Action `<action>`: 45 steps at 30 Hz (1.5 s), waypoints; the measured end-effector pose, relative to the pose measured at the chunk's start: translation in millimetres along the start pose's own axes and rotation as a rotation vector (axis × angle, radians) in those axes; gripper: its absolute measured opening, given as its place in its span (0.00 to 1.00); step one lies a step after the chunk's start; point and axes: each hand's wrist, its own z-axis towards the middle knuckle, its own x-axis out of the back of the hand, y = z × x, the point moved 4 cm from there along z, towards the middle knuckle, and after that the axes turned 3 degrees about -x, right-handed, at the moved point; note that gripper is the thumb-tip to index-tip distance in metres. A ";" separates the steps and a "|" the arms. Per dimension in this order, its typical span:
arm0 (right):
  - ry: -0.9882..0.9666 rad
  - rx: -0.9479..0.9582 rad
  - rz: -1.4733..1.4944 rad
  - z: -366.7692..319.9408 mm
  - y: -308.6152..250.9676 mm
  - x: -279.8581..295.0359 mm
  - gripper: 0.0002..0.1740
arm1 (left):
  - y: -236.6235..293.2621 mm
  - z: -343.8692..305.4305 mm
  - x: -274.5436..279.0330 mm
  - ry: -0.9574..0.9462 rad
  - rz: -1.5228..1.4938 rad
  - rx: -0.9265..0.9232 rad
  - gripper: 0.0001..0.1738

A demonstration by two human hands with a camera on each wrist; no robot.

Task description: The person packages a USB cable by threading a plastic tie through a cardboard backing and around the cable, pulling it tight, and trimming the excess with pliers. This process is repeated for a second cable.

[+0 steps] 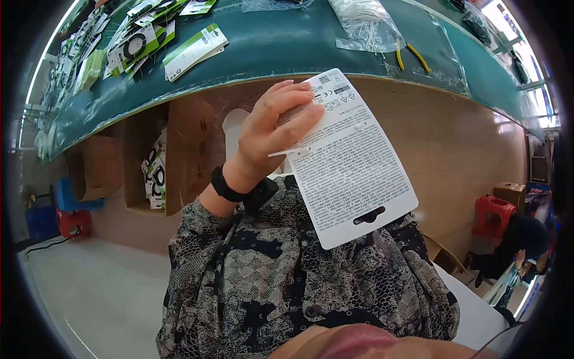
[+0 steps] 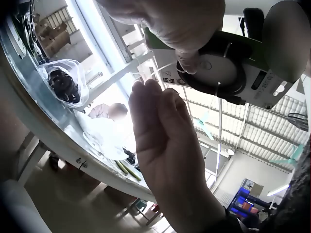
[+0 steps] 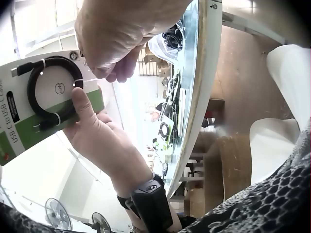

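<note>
The left hand [image 1: 278,122] grips a printed packaging card [image 1: 353,161], its text-covered back facing up in the head view. On the card's other face, a coiled black USB cable [image 3: 34,90] is fastened with white ties; the left thumb presses beside it in the right wrist view. A white cable tie [image 3: 91,80] runs from the coil to the fingertips of the right hand [image 3: 124,36], which pinch its end. In the left wrist view the right hand [image 2: 165,141] shows with fingers bunched together. From the head the card hides it. Another tie end [image 1: 281,154] pokes out at the card's back.
Across the green table [image 1: 257,54] lie stacked cards [image 1: 194,51], a pile of packaged cables [image 1: 134,45], a bag of white ties [image 1: 371,27] and yellow-handled pliers [image 1: 412,58]. Below the table edge stands a cardboard box [image 1: 188,155] holding packaged cables. A red stool [image 1: 493,215] is at the right.
</note>
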 end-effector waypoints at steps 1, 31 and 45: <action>0.004 0.003 0.006 -0.2 1.5 0.7 0.05 | -0.3 0.8 1.8 0.000 0.000 -0.001 0.20; 0.128 0.067 0.213 -6.6 18.0 13.4 0.05 | 5.4 -2.4 2.9 -0.064 0.001 -0.043 0.21; 0.189 0.096 0.309 -14.3 23.0 15.3 0.05 | 8.8 -1.7 0.3 -0.033 0.002 -0.039 0.22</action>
